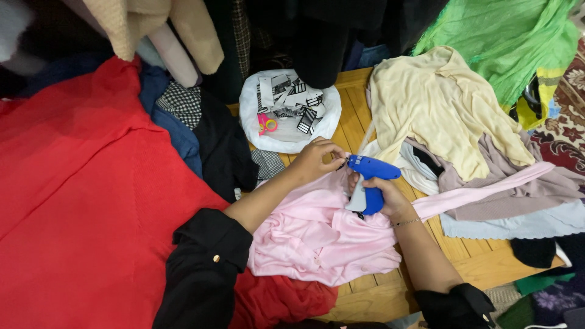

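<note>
My right hand (385,196) grips a blue tagging gun (368,180) by its handle, its nose pointing left. My left hand (317,159) pinches something small at the gun's tip, right above a pink garment (317,234) spread on the wooden table (481,259). What the left fingers pinch is too small to make out. Both arms wear black sleeves pushed up the forearm.
A white bag (286,109) with black-and-white tags and pink scissors (266,124) lies just behind the hands. A pale yellow top (439,106), mauve and grey garments (524,192) and green cloth (506,36) pile on the right. A large red cloth (79,207) covers the left.
</note>
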